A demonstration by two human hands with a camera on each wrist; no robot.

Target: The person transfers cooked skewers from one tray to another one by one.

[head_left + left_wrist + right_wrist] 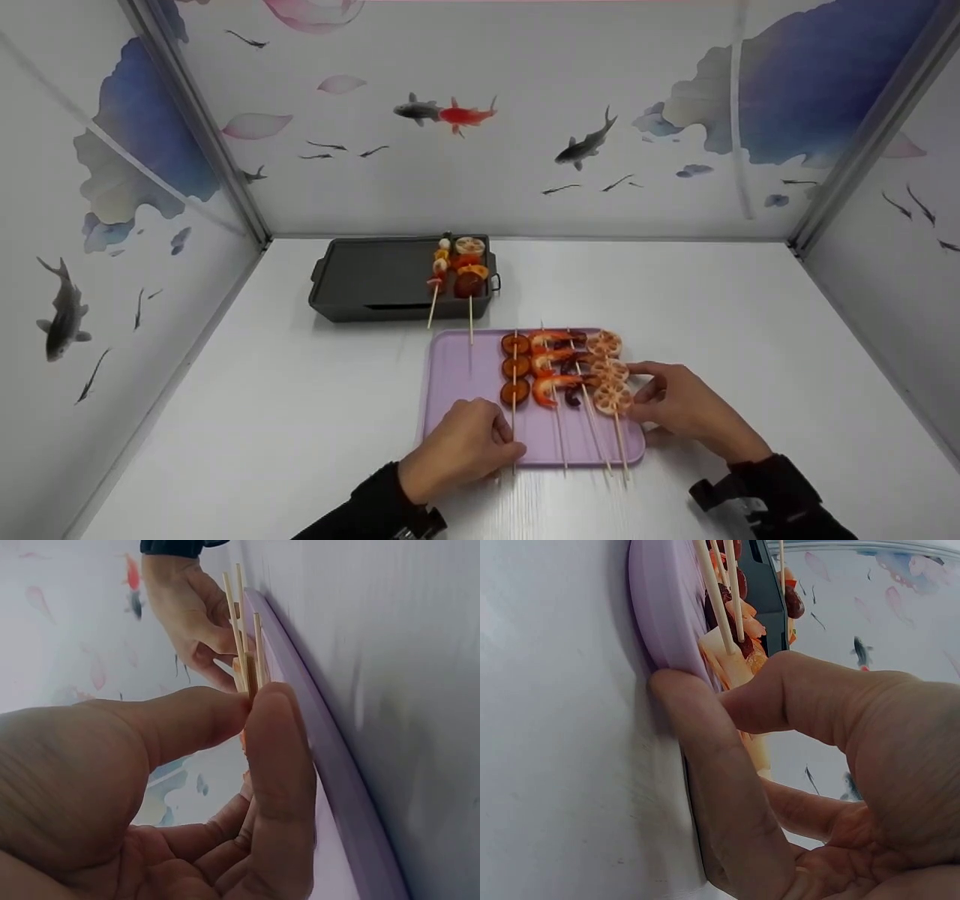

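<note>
Between its thumb and index finger, my left hand (461, 446) pinches the stick of a skewer of round brown slices (515, 367); the pinch shows closely in the left wrist view. The skewer lies on a lilac tray (461, 375). To its right on the tray are a shrimp skewer (551, 365), a partly covered dark skewer (573, 396) and a lotus root skewer (613, 397). At the tray's right edge, my right hand (686, 401) grips the rim, thumb above and index finger outside, as the right wrist view shows.
Behind the tray stands a black grill (375, 270). On its right end lie a narrow mixed skewer (440, 262) and a wider one (470, 281), sticks pointing toward me. White panels (510, 202) with painted fish enclose the white table (712, 300) at the back and sides.
</note>
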